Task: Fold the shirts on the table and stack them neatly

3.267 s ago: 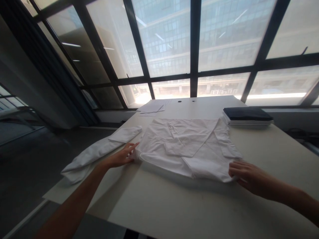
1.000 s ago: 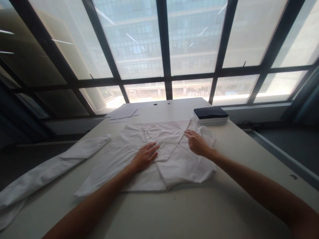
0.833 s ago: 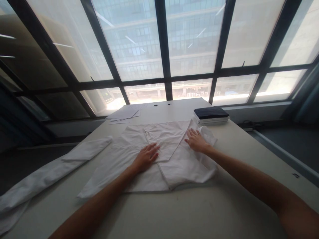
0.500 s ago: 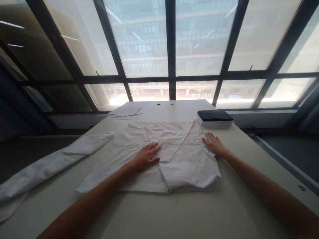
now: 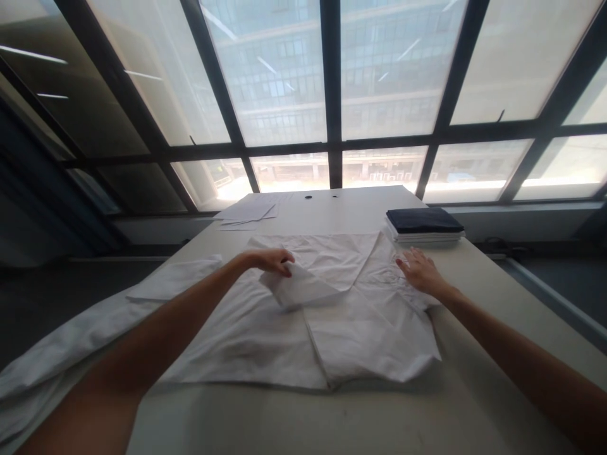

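A white garment [image 5: 265,341], perhaps a coat or shirt, lies spread on the table with creases across it. My left hand [image 5: 272,259] is closed on a pointed flap [image 5: 306,287] of its cloth and holds that part raised above the rest. At the garment's right side, my right hand [image 5: 421,270] has its fingers apart, with the fingertips at the gathered cloth. A long white sleeve-like piece [image 5: 71,344] stretches out to the left, partly behind my left forearm.
A white table [image 5: 303,420] carries everything. Toward its back right stands a stack of folded cloth [image 5: 424,221], dark on top and white below. Some sheets of paper [image 5: 249,212] lie at the back left. Large windows [image 5: 379,82] rise beyond the table.
My left hand lay flat on the cloth before; now it has moved up and away and lifted a flap. My right hand stays at the right side. The view has shifted slightly.
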Demonstrator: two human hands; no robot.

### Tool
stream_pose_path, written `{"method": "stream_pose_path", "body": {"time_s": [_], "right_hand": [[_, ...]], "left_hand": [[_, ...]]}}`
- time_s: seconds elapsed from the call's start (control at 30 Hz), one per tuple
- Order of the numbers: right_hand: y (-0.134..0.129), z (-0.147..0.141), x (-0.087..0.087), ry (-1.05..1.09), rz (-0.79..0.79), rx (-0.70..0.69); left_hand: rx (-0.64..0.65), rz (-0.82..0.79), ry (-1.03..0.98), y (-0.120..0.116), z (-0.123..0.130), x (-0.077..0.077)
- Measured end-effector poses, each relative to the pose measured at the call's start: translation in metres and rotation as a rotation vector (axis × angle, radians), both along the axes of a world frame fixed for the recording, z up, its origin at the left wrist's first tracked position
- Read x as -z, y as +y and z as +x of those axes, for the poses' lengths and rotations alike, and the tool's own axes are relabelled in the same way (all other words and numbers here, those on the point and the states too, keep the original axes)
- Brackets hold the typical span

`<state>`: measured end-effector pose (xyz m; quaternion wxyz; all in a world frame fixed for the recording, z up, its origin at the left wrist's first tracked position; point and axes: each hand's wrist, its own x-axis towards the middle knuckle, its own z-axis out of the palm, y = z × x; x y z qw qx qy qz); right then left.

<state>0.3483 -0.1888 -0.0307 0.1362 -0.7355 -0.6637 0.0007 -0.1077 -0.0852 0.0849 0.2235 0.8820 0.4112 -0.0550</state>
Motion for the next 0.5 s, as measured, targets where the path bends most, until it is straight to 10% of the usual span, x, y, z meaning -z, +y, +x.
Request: {"method": "stream_pose_path", "body": {"time_s": [0.1,0.23,0.5], "right_hand": [[0.005,-0.007,-0.009,-0.002,0.048,-0.019],[0.009,-0.019,-0.016,0.008,0.13,-0.082],[0.01,-0.052,-0.015,0.136,0.179,-0.232]], "left_hand": [[-0.453,0.606,-0.177,0.052,-0.001,-0.042],[-0.627,0.86,-0.239,0.091,0.001,-0.06],[-0.411,0.677,-0.031,0.094,0.0,0.024]]}}
